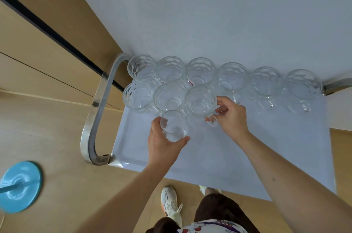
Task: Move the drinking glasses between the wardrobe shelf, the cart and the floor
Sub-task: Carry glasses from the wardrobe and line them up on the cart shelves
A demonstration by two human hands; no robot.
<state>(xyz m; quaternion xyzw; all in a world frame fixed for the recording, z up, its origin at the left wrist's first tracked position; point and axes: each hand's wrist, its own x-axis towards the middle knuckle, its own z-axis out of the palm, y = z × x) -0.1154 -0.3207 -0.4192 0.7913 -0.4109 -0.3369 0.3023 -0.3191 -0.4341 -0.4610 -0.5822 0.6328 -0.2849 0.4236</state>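
While the person leans over the cart, this is how things stand
Cart: the white cart tray has a shiny metal handle on one side and stands on a wooden floor
Glasses: a bunch of clear mugs sits at the far edge of the tray, six in a back row and three more in front, all touching or nearly touching
Left hand: the left hand is curled around a small plain glass, thumb on one side and fingers on the other, holding it near the bottom, right beside the front mugs
Right hand: the right hand pinches the little handle of the front right mug, thumb and fingers closed on it
Where it goes: I cannot tell if the small glass is resting on the tray or lifted a bit
How they feel: I think glass is hard and smooth, so it can slip, and it breaks if it bumps
Where to hold: best to grab a mug by its handle, and a plain glass around its middle
Watch out: the mugs are packed tight, so lifting one straight up should keep it from knocking its neighbours
Nearby: a blue round base stands on the floor, and a white shoe shows below the tray
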